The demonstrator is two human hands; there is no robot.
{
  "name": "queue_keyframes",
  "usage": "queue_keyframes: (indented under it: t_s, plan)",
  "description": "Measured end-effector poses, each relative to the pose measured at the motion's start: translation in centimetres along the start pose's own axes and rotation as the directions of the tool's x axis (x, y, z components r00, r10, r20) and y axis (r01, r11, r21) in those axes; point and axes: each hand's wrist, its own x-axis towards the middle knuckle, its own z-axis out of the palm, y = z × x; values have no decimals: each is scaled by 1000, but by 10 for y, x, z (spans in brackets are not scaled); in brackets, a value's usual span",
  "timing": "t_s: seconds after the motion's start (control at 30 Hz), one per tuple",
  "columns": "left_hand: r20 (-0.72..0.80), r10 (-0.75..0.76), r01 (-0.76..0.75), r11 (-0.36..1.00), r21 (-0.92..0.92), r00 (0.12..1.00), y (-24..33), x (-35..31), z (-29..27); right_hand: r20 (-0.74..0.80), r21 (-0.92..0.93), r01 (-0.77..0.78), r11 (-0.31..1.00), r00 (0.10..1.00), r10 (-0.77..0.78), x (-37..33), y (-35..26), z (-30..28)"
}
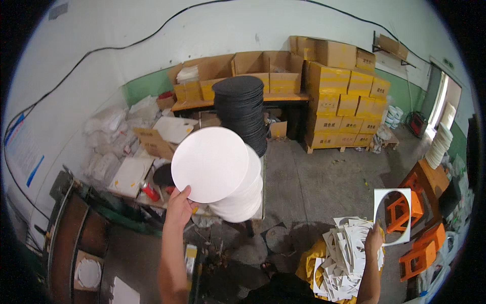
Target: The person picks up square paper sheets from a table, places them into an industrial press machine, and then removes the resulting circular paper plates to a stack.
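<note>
Boxes (pixel 334 81) line a wall (pixel 217 30) while the left hand (pixel 179 206) grips a white disc (pixel 210 163), the right hand (pixel 373 240) a frame (pixel 379 195).

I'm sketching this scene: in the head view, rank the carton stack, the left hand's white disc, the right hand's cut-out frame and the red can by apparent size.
1. Carton stack
2. White disc
3. Cut-out frame
4. Red can
Apparent size only; disc and frame are nearer.

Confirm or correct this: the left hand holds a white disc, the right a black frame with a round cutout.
Wrong colour: the cutout frame in the right hand is white, not black, as the head view shows; the left hand does hold a white disc.
</note>
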Motion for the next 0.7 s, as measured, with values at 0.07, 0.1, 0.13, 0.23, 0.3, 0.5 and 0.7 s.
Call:
queue_keyframes:
  t_s: [0.07, 0.1, 0.13, 0.23, 0.3, 0.5, 0.7]
  plan:
    - [-10, -34, 35, 998, 52, 999, -5, 44, 18, 76, -152, -104, 983, 990, 116, -22, 49, 46]
    - [30, -95, 91, 989, 115, 995, -14, 66, 15, 72, -223, -129, 966, 986, 149, -44, 100, 89]
    - [-59, -153, 161, 975, 156, 986, -14, 72, 3, 258, -212, -257, 943, 916, 308, -64, 82, 105]
    - [-52, -240, 246, 948, 201, 969, -8, 72, 10, 411, -569, -262, 780, 731, 545, -151, 95, 180]
    - [-72, -260, 269, 934, 236, 963, -10, 72, 20, 471, -612, -369, 700, 540, 697, -133, 57, 156]
    - [-128, -280, 301, 933, 195, 951, -2, 69, 25, 540, -44, -158, 986, 827, 157, -35, 14, 256]
    - [-371, 283, 48, 736, 675, 885, 9, -19, 12, 845, 220, 783, 583, 146, -515, 58, -126, 329]
